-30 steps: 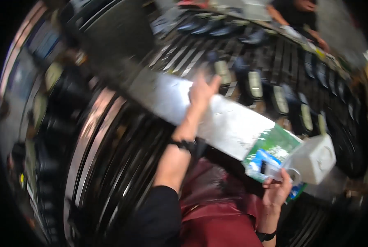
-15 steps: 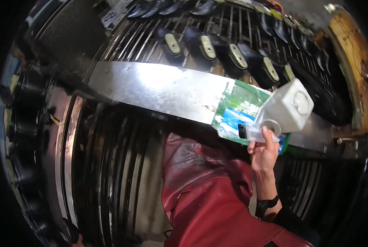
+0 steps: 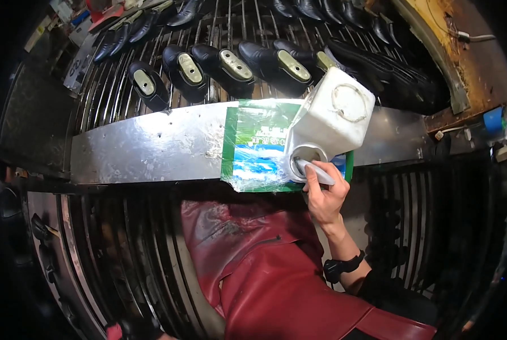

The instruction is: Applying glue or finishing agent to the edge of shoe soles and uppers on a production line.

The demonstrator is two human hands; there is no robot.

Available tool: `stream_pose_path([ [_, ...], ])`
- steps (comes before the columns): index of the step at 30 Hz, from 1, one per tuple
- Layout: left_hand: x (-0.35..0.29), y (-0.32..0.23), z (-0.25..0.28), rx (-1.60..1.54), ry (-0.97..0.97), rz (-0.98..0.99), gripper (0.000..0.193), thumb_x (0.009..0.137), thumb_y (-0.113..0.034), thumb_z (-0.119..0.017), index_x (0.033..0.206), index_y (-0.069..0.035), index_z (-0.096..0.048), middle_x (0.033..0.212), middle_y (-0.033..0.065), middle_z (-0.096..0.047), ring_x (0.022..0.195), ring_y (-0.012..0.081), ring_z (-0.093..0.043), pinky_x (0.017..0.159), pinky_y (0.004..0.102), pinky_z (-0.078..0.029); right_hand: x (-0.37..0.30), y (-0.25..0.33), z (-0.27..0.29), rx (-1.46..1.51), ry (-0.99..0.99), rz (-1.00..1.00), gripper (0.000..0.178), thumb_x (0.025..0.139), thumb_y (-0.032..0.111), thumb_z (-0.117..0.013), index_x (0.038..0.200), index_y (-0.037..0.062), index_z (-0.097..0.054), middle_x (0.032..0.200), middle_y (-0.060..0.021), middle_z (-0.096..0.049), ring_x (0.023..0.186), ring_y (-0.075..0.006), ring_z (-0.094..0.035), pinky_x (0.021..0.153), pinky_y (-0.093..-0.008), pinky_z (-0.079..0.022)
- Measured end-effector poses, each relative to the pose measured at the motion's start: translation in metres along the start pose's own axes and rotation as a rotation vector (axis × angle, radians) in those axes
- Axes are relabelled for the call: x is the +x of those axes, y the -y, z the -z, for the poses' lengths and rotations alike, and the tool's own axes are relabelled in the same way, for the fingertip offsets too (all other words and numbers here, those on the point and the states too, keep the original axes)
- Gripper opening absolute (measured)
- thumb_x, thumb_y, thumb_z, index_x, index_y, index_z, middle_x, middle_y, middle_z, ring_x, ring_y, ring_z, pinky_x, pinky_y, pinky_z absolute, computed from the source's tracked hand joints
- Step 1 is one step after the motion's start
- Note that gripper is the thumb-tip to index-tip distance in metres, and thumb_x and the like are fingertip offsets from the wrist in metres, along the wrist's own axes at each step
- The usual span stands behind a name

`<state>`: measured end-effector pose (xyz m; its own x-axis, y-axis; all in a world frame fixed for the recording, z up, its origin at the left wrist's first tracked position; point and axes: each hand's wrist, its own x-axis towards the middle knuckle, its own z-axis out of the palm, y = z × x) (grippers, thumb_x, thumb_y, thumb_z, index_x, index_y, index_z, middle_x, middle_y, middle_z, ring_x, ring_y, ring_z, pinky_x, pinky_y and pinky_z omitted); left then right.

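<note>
white jug [image 3: 336, 116] rests tilted on a green-and-blue sheet [image 3: 256, 141], right hand [image 3: 326, 199] pinching a pale handle [image 3: 321, 173] inside its mouth [image 3: 308, 154]: dipping looks underway, unfinished. black shoes [image 3: 263, 59] stand apart on the rack [image 3: 229, 31]; i cannot tell the left hand [image 3: 115, 332]'s grip.

The jug [image 3: 330, 127] is smooth white plastic. Under it, a glossy, creased plastic sheet [image 3: 256, 161]; left of it, scuffed, shiny metal surface [image 3: 151, 141]; beyond it, glossy leathery shoes [image 3: 260, 56]; nearer, a leathery, softly shiny apron [image 3: 282, 277].

White container [image 3: 333, 116]: bright, I find.
Surface [image 3: 143, 141]: patchy glare (nearly white).
Lower rails [image 3: 131, 249]: deep shadow.
Rim: dark, distorted.
</note>
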<state>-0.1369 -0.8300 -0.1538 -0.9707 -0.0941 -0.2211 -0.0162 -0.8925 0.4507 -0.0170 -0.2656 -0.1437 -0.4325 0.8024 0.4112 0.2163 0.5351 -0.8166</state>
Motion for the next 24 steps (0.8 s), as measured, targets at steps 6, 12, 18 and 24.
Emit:
stream_pose_path([
  [6, -0.005, 0.129, -0.119, 0.711, 0.002, -0.386, 0.075, 0.078, -0.054, -0.090, 0.124, -0.004, -0.060, 0.119, 0.0092, -0.064, 0.112, 0.0299, -0.066, 0.102, 0.0490, -0.056, -0.006, 0.005, -0.002, 0.179, -0.025, -0.171, 0.016, 0.102, 0.009, -0.074, 0.106, -0.0066, -0.072, 0.080, -0.0072, -0.071, 0.056, -0.0110, -0.064, 0.051, -0.0255, -0.049],
  [12, 0.010, 0.241, -0.230, 1.646, 0.767, -0.795, 0.056, 0.096, -0.034, -0.077, 0.134, 0.003, -0.063, 0.135, 0.0188, -0.065, 0.115, 0.0322, -0.070, 0.099, 0.0449, -0.057, -0.002, 0.011, -0.006, 0.690, -0.207, -0.745, 0.022, 0.106, 0.019, -0.071, 0.103, -0.0027, -0.068, 0.080, -0.0081, -0.071, 0.053, -0.0143, -0.063, 0.046, -0.0274, -0.048],
  [18, 0.079, 0.279, -0.099, 1.462, 1.283, -0.927, 0.036, 0.111, -0.011, -0.048, 0.147, -0.005, -0.048, 0.147, 0.0253, -0.060, 0.135, 0.0450, -0.060, 0.114, 0.0568, -0.047, 0.004, 0.059, -0.012, 1.265, 0.129, -0.991, 0.022, 0.109, 0.022, -0.065, 0.110, 0.0001, -0.067, 0.086, -0.0158, -0.073, 0.054, -0.0200, -0.065, 0.043, -0.0323, -0.049],
  [24, 0.077, 0.280, -0.094, 1.487, 1.334, -0.986, 0.038, 0.104, -0.001, -0.057, 0.140, -0.003, -0.047, 0.143, 0.0281, -0.062, 0.132, 0.0507, -0.060, 0.108, 0.0624, -0.051, -0.005, 0.057, -0.075, 1.128, 0.588, -0.813, 0.015, 0.102, 0.007, -0.073, 0.110, -0.0053, -0.069, 0.087, -0.0166, -0.074, 0.058, -0.0175, -0.069, 0.047, -0.0284, -0.052],
])
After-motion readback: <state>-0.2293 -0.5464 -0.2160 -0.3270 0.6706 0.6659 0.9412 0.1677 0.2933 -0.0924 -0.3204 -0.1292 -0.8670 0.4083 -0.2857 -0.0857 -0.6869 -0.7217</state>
